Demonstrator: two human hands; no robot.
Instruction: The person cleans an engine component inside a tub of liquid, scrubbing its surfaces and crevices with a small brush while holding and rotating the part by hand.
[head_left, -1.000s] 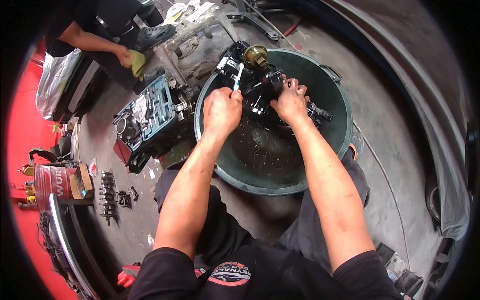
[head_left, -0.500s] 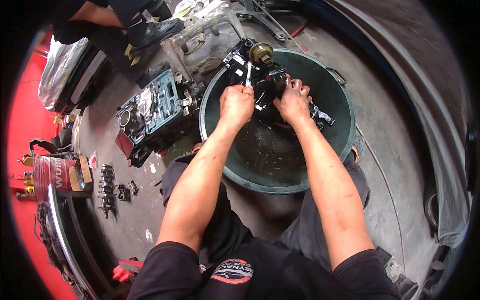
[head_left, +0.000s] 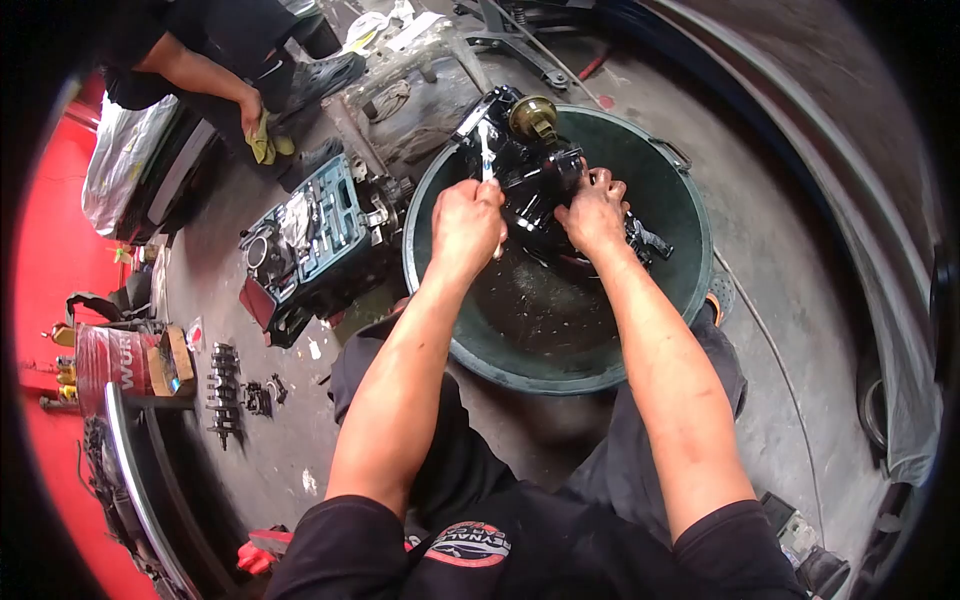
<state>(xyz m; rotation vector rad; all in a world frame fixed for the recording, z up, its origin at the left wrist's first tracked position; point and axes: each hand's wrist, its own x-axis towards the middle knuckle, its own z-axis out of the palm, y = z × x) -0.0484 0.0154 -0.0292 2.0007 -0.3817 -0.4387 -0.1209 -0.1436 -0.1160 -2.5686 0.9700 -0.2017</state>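
Observation:
My left hand [head_left: 467, 228] is closed around a white toothbrush [head_left: 487, 152] with a blue mark. The brush head rests against a wet, black engine part [head_left: 530, 195], or just above it; I cannot tell which. A round brass-coloured canister [head_left: 533, 118] sits on the far side of that part. My right hand [head_left: 597, 212] grips the part's right side with curled fingers, some hidden behind it. Both hands are over a large dark green tub [head_left: 557, 382] with dark liquid at the bottom. Smaller metal pieces [head_left: 650, 240] show beside my right hand, inside the tub.
An open teal tool case [head_left: 335, 215] lies on a dark metal block left of the tub. A crankshaft [head_left: 222, 395] stands on the floor farther left. Another person's hand [head_left: 250, 112] holds a yellow cloth [head_left: 264, 142] at upper left. A cable [head_left: 775, 350] crosses the floor on the right.
My left hand and the toothbrush have shifted slightly left and down along the part. The black part is tilted a little differently. The other person's hand with the yellow cloth has come into view.

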